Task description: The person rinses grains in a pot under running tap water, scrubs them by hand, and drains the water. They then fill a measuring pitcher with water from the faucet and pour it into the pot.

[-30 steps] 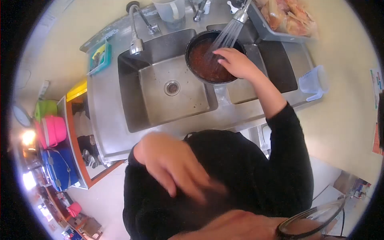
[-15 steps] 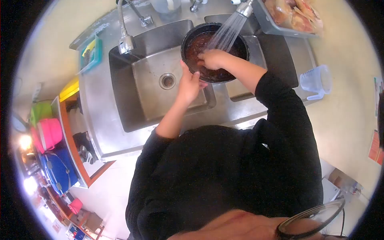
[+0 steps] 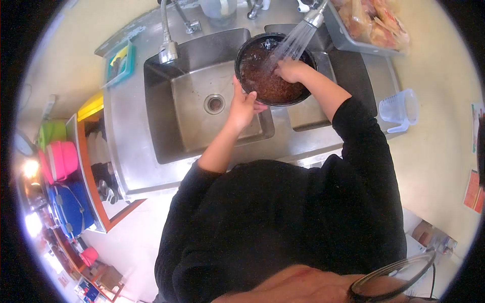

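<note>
A round black bowl (image 3: 239,81) sits over the divider and right basin, filled with water and small reddish-brown bits whose kind I cannot make out. My left hand (image 3: 243,107) grips its near left side, fingers around the outer wall. Inside the bowl, my right hand (image 3: 290,70) reaches into the contents; its fingertips are hidden by the water. A spray faucet head (image 3: 314,19) pours streams of water into the bowl, just beside my right hand.
The steel double sink has its drain (image 3: 214,104) in the left basin. A second faucet head (image 3: 168,52) hangs over that basin. A grey tub of bagged food (image 3: 353,46) stands back right, a clear measuring jug (image 3: 396,108) at right, a teal tray (image 3: 121,76) at left.
My right hand has moved to the right within the bowl, uncovering more of the reddish-brown contents. My left hand keeps its hold on the bowl's side. The whole view has shifted slightly.
</note>
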A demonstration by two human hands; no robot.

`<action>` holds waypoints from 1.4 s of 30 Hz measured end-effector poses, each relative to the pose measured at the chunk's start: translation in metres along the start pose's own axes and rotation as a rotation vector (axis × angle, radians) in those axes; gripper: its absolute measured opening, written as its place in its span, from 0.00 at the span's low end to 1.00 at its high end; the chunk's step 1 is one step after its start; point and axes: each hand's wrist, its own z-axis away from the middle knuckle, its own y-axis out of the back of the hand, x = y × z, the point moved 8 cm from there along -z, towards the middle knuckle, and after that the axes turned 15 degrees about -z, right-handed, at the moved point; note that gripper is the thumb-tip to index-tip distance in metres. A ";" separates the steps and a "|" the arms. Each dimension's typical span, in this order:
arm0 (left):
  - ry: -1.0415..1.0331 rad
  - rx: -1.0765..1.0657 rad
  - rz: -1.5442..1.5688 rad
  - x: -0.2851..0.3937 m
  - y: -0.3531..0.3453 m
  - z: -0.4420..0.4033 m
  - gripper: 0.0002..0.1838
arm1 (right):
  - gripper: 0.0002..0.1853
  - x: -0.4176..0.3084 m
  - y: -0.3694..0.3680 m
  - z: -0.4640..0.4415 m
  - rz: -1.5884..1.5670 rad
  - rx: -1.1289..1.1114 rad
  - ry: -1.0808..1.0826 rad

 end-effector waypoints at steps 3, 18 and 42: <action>-0.026 -0.002 0.007 0.002 0.000 0.002 0.43 | 0.20 -0.019 -0.005 0.009 0.038 -0.237 0.063; -0.062 0.013 -0.040 -0.003 0.002 -0.004 0.44 | 0.23 -0.025 -0.053 0.010 -1.021 -0.255 -0.460; -0.158 -0.011 -0.001 -0.008 0.002 -0.009 0.44 | 0.29 -0.080 -0.018 0.003 -0.153 -0.357 0.160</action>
